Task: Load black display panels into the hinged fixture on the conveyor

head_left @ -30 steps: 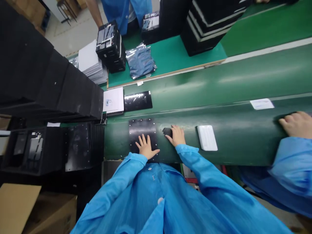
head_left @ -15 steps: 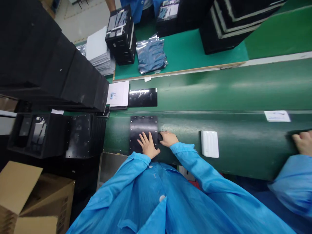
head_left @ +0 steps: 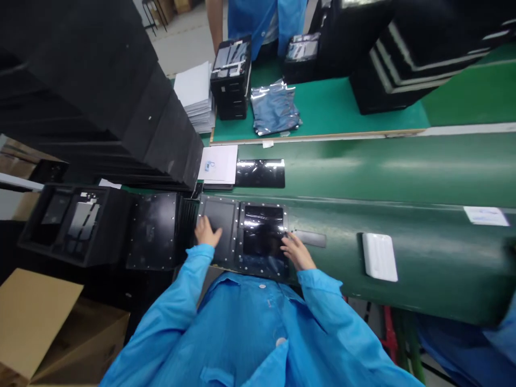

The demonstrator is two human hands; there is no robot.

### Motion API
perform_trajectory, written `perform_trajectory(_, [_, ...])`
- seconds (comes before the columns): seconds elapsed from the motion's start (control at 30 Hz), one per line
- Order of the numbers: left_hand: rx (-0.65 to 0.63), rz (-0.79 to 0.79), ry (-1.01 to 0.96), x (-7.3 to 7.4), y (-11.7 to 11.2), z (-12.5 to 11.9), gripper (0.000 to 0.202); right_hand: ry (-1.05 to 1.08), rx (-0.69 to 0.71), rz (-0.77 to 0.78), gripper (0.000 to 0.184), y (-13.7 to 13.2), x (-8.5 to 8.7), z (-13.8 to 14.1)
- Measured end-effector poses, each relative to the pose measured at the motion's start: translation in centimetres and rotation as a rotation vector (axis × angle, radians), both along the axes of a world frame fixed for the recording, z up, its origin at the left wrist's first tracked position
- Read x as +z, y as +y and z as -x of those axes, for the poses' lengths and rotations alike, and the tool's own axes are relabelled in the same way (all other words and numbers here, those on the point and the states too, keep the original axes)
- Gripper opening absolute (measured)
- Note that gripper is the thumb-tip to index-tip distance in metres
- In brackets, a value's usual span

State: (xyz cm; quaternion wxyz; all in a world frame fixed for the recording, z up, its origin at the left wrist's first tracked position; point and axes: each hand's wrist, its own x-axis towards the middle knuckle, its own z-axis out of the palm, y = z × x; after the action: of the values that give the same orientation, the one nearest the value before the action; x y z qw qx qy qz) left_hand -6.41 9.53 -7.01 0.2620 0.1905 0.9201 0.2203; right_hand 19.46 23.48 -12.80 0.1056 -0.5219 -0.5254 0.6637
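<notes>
On the green conveyor belt (head_left: 403,172) lies a black riveted tray in two parts, with a matte recessed section (head_left: 220,223) and a section holding a glossy dark screen (head_left: 262,231). My left hand (head_left: 207,232) rests flat on the matte section's left edge, holding nothing. My right hand (head_left: 297,251) lies on the right edge of the screen section, fingers spread. Its fingertips are beside a dark flat strip (head_left: 309,238) on the belt. I cannot tell whether they touch it.
A white foam block (head_left: 379,257) lies on the belt to the right. Farther along are a glossy black panel (head_left: 260,173) and a white sheet (head_left: 217,164). Tall black tray stacks (head_left: 108,91) stand left. A co-worker (head_left: 266,21) stands beyond a green bench.
The single riveted black panel under my hands now appears as two side-by-side sections, one showing a glossy screen. My left hand has moved left, and the dark strip now shows beside my right hand.
</notes>
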Motion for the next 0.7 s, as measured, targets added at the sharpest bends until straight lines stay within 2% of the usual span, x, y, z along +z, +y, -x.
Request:
perform_trajectory(0.07, [-0.133,0.035,-0.114,-1.9,1.5,-3.3,0.085,0.015,-0.037,0.034,0.056,1.2,0.4,0.9])
perform_trajectory(0.13, [-0.207,0.027,-0.259,-3.1,2.2,-6.2,0.089,-0.029,0.086,-0.075,0.050,1.9,1.1,1.8])
perform_trajectory(0.23, [-0.132,-0.074,-0.382,-3.3,1.7,-7.8,0.093,-0.078,0.247,-0.265,0.049,1.8,2.3,2.7])
perform_trajectory(0.33, [0.051,-0.336,-0.642,-1.9,0.4,-6.7,0.085,0.025,0.342,-0.256,0.054,2.0,3.1,2.9])
perform_trajectory(0.43, [0.272,-0.558,-0.877,0.3,-0.7,-5.4,0.075,0.102,0.415,-0.250,0.063,4.8,3.3,3.8])
perform_trajectory(0.5, [0.390,-0.600,-0.826,1.7,-1.5,-5.2,0.068,-0.004,0.344,-0.390,0.060,8.2,3.2,5.5])
perform_trajectory(0.6, [0.544,-0.634,-0.667,3.6,-3.8,-5.6,0.066,-0.307,0.205,-0.602,0.058,13.3,2.5,9.0])
perform_trajectory(0.7, [0.722,-0.630,-0.451,5.9,-8.6,-6.2,0.061,-0.424,0.172,-0.609,0.065,16.2,1.6,11.4])
